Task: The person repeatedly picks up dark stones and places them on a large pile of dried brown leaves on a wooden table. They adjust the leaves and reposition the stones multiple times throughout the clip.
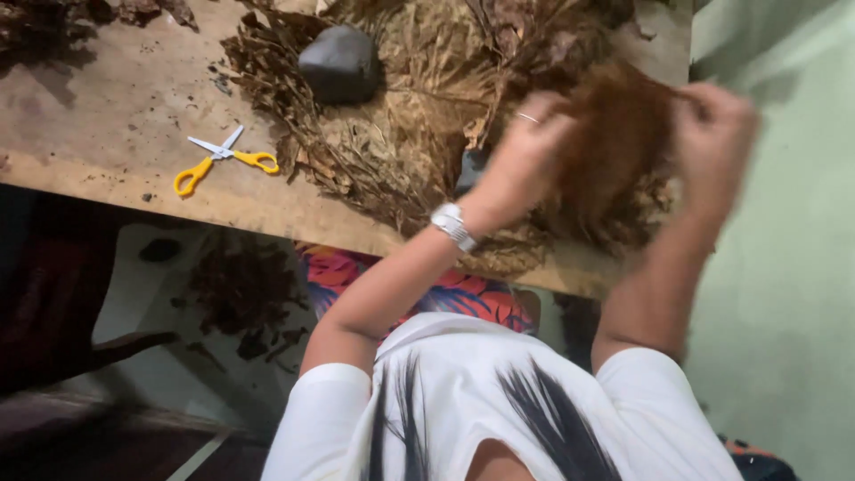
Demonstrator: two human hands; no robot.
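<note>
My left hand (525, 151), with a ring and a silver wristwatch, and my right hand (712, 134) hold a large reddish-brown dried leaf (614, 142) stretched between them above the wooden table (116, 116). Both hands are blurred by motion. Under the leaf lies a broad pile of dried brown leaves (410, 116) spread across the table's right half.
A dark rounded stone (340, 61) rests on the leaf pile. Yellow-handled scissors (223, 158) lie to the left on the table. More leaf scraps (240, 294) litter the floor below the table edge. A pale green wall (784, 267) stands at the right.
</note>
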